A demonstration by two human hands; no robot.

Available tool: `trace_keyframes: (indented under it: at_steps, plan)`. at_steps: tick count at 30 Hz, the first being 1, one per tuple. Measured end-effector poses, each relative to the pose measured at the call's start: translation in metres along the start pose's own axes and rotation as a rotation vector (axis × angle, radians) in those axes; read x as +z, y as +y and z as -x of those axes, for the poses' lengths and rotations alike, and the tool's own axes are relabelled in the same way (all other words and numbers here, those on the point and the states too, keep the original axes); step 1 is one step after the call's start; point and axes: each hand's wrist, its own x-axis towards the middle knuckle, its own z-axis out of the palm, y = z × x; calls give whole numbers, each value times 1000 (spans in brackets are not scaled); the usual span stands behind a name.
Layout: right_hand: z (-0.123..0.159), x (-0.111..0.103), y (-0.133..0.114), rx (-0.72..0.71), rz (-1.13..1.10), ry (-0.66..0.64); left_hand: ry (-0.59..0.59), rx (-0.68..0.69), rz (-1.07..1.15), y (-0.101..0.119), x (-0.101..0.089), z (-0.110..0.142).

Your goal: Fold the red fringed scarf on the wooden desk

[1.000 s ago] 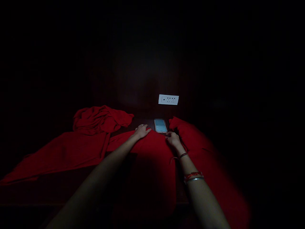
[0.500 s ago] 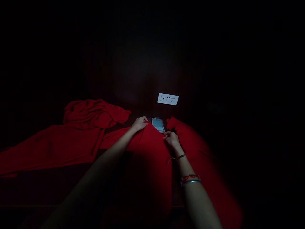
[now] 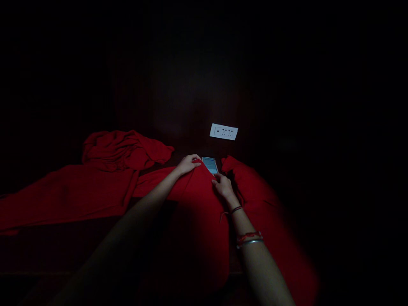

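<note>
A red cloth (image 3: 204,212) hangs down toward me over a dark surface, its upper edge between my hands. At the top left corner of that edge, my left hand (image 3: 188,164) pinches the fabric between thumb and fingers. My right hand (image 3: 223,185), with bracelets on the wrist and forearm, grips the same edge farther right and lower down. Just behind the edge lies a phone (image 3: 209,165) with its screen lit; the cloth and my right fingers cover its lower part.
To the left, a crumpled red cloth (image 3: 124,148) sits above a flatter red cloth (image 3: 86,191). Another red cloth (image 3: 264,199) stretches along the right. A white socket plate (image 3: 223,131) is on the dark wall behind. Deep shadow hides the surroundings.
My right hand has slid left along the cloth's edge, closer to my left hand and the phone. My left hand still holds its corner.
</note>
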Motion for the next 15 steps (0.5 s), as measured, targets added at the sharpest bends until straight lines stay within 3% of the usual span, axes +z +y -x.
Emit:
trace_keyframes:
  at_steps: [5, 10, 13, 15]
  plan:
    - [0, 0, 1, 43, 88, -24, 6, -37, -134, 8, -6, 2]
    - [5, 0, 3, 81, 236, -94, 63, -74, -473, 9, 10, 13]
    - [9, 0, -1, 9, 304, -9, 44, -91, -653, 16, 18, 21]
    - [12, 1, -5, -99, 313, 23, -50, -160, -705, 21, 19, 27]
